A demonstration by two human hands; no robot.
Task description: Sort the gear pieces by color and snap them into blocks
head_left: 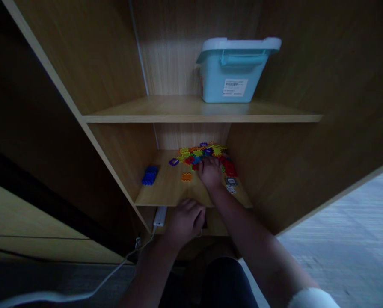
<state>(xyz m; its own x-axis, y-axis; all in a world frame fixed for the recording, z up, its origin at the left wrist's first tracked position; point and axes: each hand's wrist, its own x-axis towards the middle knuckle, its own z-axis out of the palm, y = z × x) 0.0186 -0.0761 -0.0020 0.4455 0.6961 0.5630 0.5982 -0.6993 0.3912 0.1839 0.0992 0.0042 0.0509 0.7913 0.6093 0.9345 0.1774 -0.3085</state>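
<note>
My right hand [211,172] reaches onto the lower shelf with its fingers bent down over a pile of coloured plastic interlocking pieces [196,153]; the fingertips are partly hidden among them. The hand looks open, its fingers slightly apart. My left hand [185,219] is curled closed just in front of the shelf's edge, and anything inside it is hidden. A single orange piece [186,176] lies flat between the hands and the pile. To the left stands a stack of blue pieces [149,175]. Red pieces [230,167] are gathered to the right, with grey ones [230,181] nearer me.
On the upper shelf [165,107] stands a light blue storage box [233,72] with a white lid and a label. Below the lower shelf [167,194] sits a white power strip [160,216] with a cable running left. Cabinet walls enclose both sides.
</note>
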